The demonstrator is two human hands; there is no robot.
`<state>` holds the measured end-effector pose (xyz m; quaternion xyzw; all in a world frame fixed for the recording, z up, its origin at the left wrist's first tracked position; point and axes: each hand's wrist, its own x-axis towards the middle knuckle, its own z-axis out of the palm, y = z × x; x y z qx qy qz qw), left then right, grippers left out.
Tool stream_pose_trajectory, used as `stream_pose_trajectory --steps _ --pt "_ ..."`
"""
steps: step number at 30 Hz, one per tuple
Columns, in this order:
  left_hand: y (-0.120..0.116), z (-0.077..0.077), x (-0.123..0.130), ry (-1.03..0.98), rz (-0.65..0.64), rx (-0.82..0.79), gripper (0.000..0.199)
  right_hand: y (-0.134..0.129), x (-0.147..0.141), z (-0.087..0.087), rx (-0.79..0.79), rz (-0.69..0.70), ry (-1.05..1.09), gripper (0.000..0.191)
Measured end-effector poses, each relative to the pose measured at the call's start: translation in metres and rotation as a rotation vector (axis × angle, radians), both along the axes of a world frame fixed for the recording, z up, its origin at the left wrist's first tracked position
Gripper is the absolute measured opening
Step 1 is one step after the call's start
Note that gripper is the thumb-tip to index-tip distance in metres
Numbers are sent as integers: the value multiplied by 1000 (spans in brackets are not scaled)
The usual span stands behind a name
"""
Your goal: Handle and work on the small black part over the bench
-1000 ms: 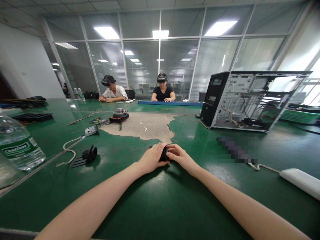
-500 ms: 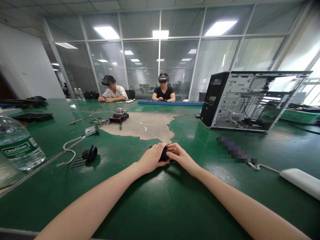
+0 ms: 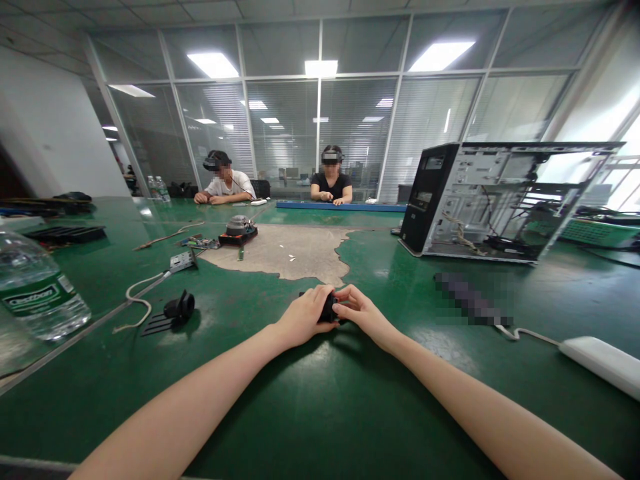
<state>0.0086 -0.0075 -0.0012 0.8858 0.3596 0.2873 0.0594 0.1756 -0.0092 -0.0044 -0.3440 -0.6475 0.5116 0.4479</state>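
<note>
Between my two hands is a small black part (image 3: 328,311), mostly covered by fingers, so its kind does not show. My left hand (image 3: 307,313) wraps over it from the left, thumb along the near side. From the right, my right hand (image 3: 361,312) grips its edge with curled fingers and thumb. Both hands are low over the green table (image 3: 320,413), just in front of a bare, worn patch (image 3: 300,247). Off to the left lies a black plastic piece (image 3: 179,308) with long prongs and a round end.
An open computer case (image 3: 433,200) stands at the right. Nearer are a blurred dark strip (image 3: 470,300) and a white power strip (image 3: 605,360) with its cord. A water bottle (image 3: 40,293) is at far left. A heatsink fan (image 3: 239,230) sits beyond; two people sit across the table.
My hands and the black part look almost unchanged. Across the table, the person in black has shifted slightly right and moved a hand.
</note>
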Motion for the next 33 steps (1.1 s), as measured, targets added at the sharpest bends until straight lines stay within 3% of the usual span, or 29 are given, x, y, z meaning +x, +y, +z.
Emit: stream_pose_trajectory --steps 4,12,16,21,33 --pt "0 0 0 1 6 12 56 1 1 -3 -21 -29 -28 31" --pt "0 -2 1 32 38 37 53 -1 3 0 48 45 -24 30" --pt "-1 -1 1 23 23 41 54 -2 1 1 6 16 -11 24" --pt "-4 1 1 36 34 5 53 1 2 -3 -4 -35 -56 31" --pt "-7 3 -6 81 78 3 54 -4 1 -6 119 57 -84 35"
